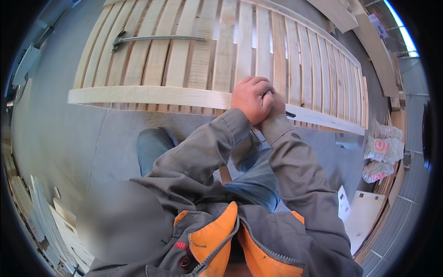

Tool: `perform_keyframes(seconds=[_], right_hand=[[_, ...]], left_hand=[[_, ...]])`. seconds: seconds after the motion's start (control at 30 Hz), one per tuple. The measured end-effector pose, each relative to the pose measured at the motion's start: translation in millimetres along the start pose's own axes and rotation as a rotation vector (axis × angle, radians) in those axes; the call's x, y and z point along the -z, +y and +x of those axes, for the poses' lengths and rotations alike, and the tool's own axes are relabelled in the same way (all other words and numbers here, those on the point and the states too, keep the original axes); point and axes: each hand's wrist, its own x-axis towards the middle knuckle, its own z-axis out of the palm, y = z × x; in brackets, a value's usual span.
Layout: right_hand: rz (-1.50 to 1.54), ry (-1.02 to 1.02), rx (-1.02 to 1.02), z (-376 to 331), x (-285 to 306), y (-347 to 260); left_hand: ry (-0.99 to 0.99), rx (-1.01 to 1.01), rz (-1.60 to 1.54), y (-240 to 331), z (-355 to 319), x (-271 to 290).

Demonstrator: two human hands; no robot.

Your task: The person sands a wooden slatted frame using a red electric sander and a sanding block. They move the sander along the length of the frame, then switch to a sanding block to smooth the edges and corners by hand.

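My left hand (250, 98) is closed and wraps over my right hand (277, 105), both at the near rail (152, 95) of a slatted wooden frame (224, 51). My right hand is closed too, mostly hidden behind the left. A short black end (290, 114) sticks out to the right of the hands, beside the rail. Whatever the fingers grip is covered, so its kind does not show. Left of my hands, a metal bar clamp (161, 38) lies across the slats, its head toward the left.
Stacked boards (376, 51) run along the right side, with white printed bags (384, 150) near them. Pale panels (364, 214) lean at the lower right. More timber strips (27, 207) lie at the lower left. My knees (154, 147) are below the frame's near edge.
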Motion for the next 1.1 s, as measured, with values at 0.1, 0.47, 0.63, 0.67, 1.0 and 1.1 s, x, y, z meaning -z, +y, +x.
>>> perform_keyframes(seconds=[0.1, 0.47, 0.63, 0.67, 1.0, 1.1], right_hand=[[0.174, 0.002, -0.038, 17, -4, -31], [0.209, 0.155, 0.194, 95, 34, -138], [0.342, 0.059, 0.179, 129, 67, -193], [0.37, 0.104, 0.197, 136, 63, -199], [0.489, 0.29, 0.283, 187, 86, -292], [0.623, 0.227, 0.245, 199, 78, -317]], left_hand=[[0.081, -0.047, 0.01, -14, -1, 36], [0.171, -0.02, 0.099, -41, 1, 167], [0.214, -0.015, 0.13, -60, 2, 222], [0.19, -0.013, 0.147, -62, 3, 234], [0.177, 0.047, 0.087, -102, -4, 333], [0.124, 0.038, 0.065, -103, -3, 360]])
